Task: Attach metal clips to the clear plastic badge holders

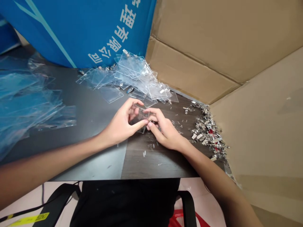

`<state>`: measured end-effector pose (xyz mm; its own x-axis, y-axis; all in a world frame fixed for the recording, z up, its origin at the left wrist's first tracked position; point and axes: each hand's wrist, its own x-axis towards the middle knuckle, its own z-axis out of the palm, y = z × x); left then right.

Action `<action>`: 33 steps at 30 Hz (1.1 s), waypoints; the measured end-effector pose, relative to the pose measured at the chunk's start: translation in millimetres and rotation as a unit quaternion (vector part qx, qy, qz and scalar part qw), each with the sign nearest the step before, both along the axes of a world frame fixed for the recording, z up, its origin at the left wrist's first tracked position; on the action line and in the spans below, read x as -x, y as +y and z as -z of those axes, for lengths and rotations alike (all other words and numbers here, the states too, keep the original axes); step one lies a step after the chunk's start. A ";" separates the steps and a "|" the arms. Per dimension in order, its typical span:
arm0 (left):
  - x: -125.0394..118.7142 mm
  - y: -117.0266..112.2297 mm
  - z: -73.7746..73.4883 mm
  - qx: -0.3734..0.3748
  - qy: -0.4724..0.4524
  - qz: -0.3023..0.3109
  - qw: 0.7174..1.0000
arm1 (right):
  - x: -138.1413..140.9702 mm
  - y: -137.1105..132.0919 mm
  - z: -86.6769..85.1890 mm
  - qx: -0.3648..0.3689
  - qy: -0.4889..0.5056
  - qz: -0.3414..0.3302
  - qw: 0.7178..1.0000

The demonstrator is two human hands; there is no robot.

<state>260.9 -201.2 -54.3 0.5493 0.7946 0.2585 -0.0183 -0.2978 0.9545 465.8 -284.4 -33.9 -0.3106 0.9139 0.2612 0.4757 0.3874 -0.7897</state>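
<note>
Left hand: the left hand (120, 124) is closed in a grasp, with thumb and fingers pinching the left side of a clear plastic badge holder (139, 117).
Right hand: the right hand (167, 132) is grasping too, its fingertips (149, 125) pressed together at the holder's right side; whatever lies right under them is too small to tell.
Held piece: the holder is up off the desk, between both hands, just above the desktop.
Handling: it looks light, thin and stiff, probably slick and liable to scratch or crack; the edges look like the surest hold.
Desk: small clear plastic bits (149, 146) lie scattered just below the hands on a dark two-tone desk (161, 165).
Right of the hands: a heap of metal badge clips (205, 129) with some red among them sits against a cardboard carton wall (246, 126).
Beyond the hands: a loose pile of clear badge holders (134, 74) lies near a blue printed banner (71, 30).
Left side: blue-tinted plastic sleeves (28, 94) lie spread in overlapping layers.
</note>
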 end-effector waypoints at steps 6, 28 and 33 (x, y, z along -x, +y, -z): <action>3.4 1.5 -1.5 -0.011 0.048 -0.005 0.999 | 2.3 2.7 -7.4 0.023 -0.008 0.015 1.000; -18.3 156.0 -111.3 0.023 0.025 -0.192 0.981 | -24.8 36.9 15.7 0.013 -0.030 0.229 0.973; -25.8 173.0 -96.3 -0.081 0.084 -0.254 0.960 | -23.3 38.6 18.7 0.031 -0.049 0.210 0.976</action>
